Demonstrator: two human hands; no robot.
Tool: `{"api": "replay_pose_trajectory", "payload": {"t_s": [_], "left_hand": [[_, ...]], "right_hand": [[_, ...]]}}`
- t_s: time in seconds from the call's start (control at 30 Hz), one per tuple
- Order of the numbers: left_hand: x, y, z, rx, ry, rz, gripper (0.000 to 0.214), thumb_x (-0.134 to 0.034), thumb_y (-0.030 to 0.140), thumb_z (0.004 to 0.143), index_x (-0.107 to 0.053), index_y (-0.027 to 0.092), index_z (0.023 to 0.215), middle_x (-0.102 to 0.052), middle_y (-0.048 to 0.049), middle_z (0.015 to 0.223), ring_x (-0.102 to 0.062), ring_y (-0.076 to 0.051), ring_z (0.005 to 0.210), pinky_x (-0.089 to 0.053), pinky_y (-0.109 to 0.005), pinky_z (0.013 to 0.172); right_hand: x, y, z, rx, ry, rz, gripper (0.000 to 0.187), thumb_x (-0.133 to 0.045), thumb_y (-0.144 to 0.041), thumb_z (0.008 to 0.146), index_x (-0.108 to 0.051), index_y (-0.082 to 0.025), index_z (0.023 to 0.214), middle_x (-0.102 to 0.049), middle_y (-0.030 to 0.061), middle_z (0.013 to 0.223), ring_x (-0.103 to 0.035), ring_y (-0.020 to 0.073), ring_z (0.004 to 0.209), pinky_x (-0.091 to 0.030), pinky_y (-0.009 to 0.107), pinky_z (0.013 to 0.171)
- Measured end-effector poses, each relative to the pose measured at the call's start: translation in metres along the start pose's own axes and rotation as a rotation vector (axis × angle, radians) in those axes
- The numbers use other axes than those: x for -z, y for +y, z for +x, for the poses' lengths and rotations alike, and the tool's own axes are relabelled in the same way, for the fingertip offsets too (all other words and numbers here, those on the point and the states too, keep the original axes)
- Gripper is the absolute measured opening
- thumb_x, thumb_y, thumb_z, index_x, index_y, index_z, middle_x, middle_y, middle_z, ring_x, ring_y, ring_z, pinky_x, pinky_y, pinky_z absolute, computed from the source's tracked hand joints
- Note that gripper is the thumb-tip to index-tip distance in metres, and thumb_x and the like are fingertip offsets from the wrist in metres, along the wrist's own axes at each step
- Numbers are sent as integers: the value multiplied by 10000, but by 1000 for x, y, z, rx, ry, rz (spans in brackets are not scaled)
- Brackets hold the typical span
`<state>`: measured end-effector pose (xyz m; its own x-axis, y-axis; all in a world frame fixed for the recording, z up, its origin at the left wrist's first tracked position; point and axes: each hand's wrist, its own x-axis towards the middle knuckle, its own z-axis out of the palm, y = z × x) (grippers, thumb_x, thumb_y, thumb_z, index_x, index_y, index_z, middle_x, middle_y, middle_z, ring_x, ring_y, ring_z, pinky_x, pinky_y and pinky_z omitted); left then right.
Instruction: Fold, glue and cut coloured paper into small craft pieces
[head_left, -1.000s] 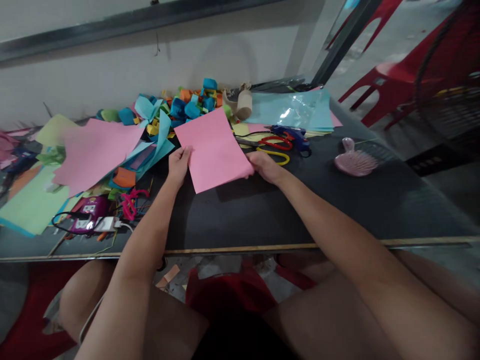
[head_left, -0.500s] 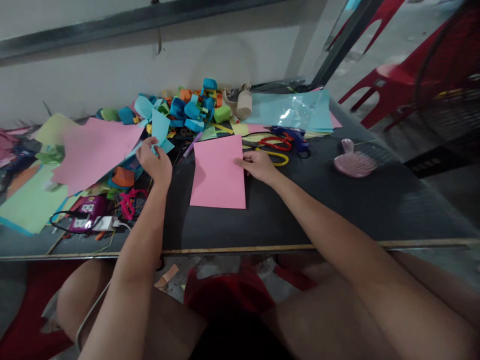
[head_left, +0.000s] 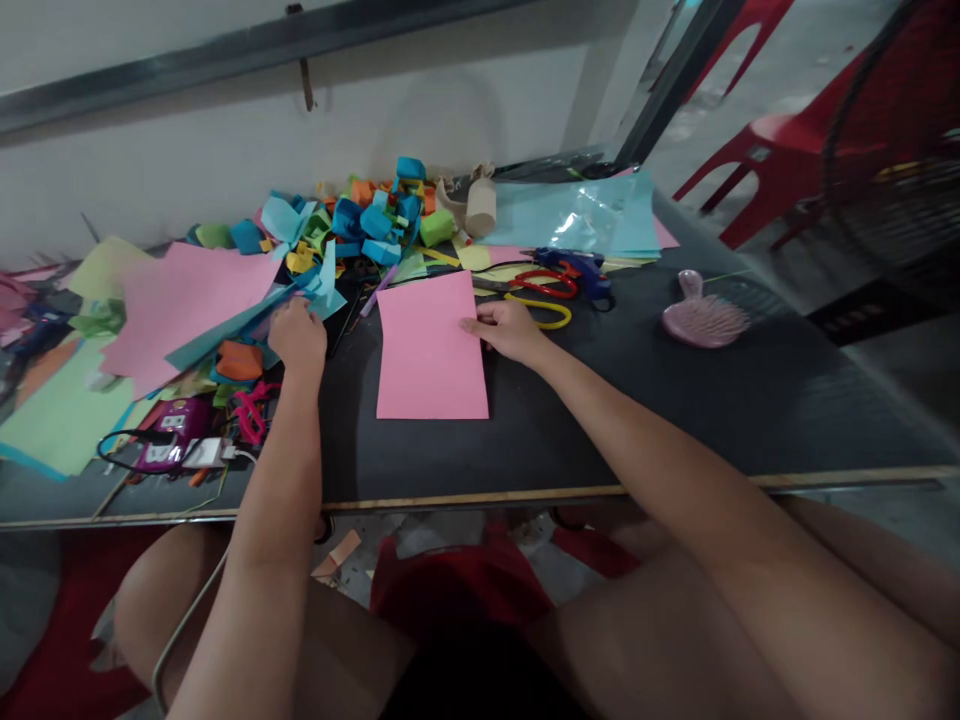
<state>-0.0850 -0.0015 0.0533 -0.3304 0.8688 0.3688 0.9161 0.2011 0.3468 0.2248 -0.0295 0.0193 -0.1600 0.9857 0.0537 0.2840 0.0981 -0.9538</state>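
A pink paper sheet (head_left: 431, 350) lies flat on the dark table (head_left: 600, 400) in front of me. My right hand (head_left: 506, 330) rests on its right edge, fingers pressed on the paper. My left hand (head_left: 298, 335) is at the left, fingers curled into the pile of blue paper pieces (head_left: 247, 320) and closed on them. A larger pink sheet (head_left: 187, 300) lies on the heap just left of that hand.
Folded coloured paper scraps (head_left: 375, 215) are heaped at the back. Red and yellow scissors (head_left: 540, 290), a blue glue gun (head_left: 581, 268), a pink hairbrush (head_left: 701, 318), a cardboard roll (head_left: 480, 205), a purple device with cables (head_left: 169, 445) and red chairs (head_left: 787, 140) surround.
The pink sheet was held up in both hands, then laid flat. My left hand let go of it and moved left into the blue paper pile. My right hand stayed on the sheet.
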Motion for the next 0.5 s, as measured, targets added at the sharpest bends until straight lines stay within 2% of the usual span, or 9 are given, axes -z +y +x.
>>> {"api": "replay_pose_trajectory", "payload": {"t_s": [0.07,0.13,0.2,0.27,0.33,0.4,0.47,0.5], "left_hand": [[2,-5,3,33,31,49,371,-562,234,855,-650,98,1189,-662,-242,1221,-532,-397,1241,-417,-519,1038],[3,-11,7,117,33,90,500,-589,323,861,-584,36,1271,-596,-297,1317,-485,-419,1306,-363,-552,1092],[2,-17,10,209,-11,92,610,-584,402,871,-519,8,1332,-520,-332,1398,-462,-439,1336,-334,-586,1107],[1,-21,12,242,-63,90,637,-578,437,871,-506,7,1336,-526,-350,1380,-480,-461,1316,-355,-612,1075],[2,-24,14,212,-71,104,566,-600,399,854,-553,21,1272,-596,-349,1279,-531,-476,1249,-395,-623,1024],[2,-26,17,146,-41,96,387,-606,315,839,-625,66,1134,-664,-311,1154,-584,-466,1170,-424,-611,987],[0,-28,22,76,-4,4,181,-602,264,828,-652,127,936,-705,-240,1023,-625,-424,1092,-453,-568,961],[-2,-27,25,34,4,-109,123,-608,268,825,-635,151,849,-709,-196,949,-640,-390,1048,-476,-528,938]], "right_hand": [[1,2,0,19,-7,-10,425,-704,-588,723,-653,-166,702,-542,-7,568,-420,96,470,-333,262,449],[1,5,1,49,-8,-37,424,-689,-588,741,-643,-170,686,-540,-8,564,-421,95,472,-323,263,465],[2,9,2,65,-7,-52,415,-676,-579,756,-651,-169,698,-557,-3,573,-431,97,474,-327,267,479],[2,12,3,63,-13,-45,401,-671,-565,762,-675,-165,745,-590,8,600,-444,101,477,-341,272,487],[2,14,4,57,-23,-38,392,-669,-554,765,-693,-163,780,-617,20,626,-458,107,485,-353,275,495],[2,15,5,56,-26,-46,390,-666,-550,767,-704,-163,795,-633,29,645,-473,113,498,-363,276,505],[2,16,5,58,-25,-57,399,-661,-556,767,-710,-161,802,-633,28,648,-478,115,506,-364,275,511],[3,16,6,62,-23,-62,406,-656,-558,769,-711,-158,803,-628,26,643,-477,115,506,-362,274,514]]}}
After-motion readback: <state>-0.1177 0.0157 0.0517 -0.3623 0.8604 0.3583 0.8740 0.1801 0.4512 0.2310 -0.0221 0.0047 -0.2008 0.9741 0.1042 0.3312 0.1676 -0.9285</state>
